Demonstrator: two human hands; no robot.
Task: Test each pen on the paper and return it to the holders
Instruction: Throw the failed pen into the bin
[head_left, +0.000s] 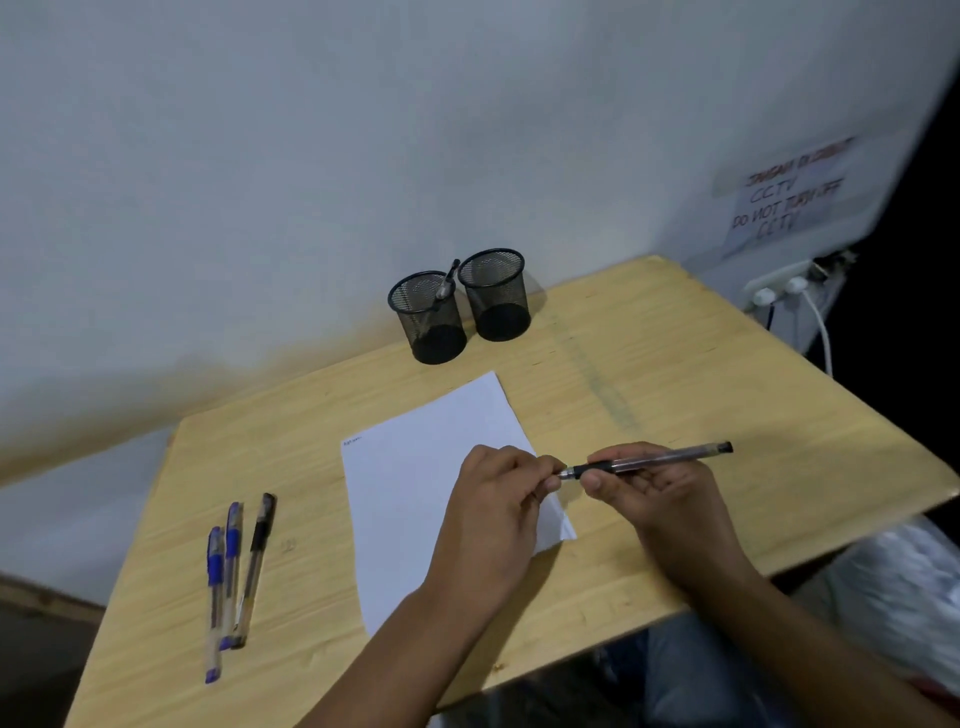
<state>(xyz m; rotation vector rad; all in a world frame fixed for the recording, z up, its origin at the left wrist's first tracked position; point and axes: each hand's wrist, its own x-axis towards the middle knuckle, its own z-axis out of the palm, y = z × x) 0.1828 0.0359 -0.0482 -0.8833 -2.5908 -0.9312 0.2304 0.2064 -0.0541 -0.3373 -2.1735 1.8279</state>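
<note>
My right hand (654, 493) grips a black pen (665, 458) by its barrel, held level above the right edge of the white paper (415, 467). My left hand (498, 514) pinches something small at the pen's bare tip; it looks like the cap, mostly hidden by the fingers. The paper carries a small scribble near its top left corner. Two black mesh holders stand at the back: the left holder (431, 319) has one pen (447, 283) leaning in it, and no pen shows in the right holder (496, 293).
Two blue pens (221, 582) and a black pen (258, 561) lie together on the wooden table (649, 374) at the left. A wall runs behind the table. A power strip (779, 288) with cables hangs at the right, under a paper notice.
</note>
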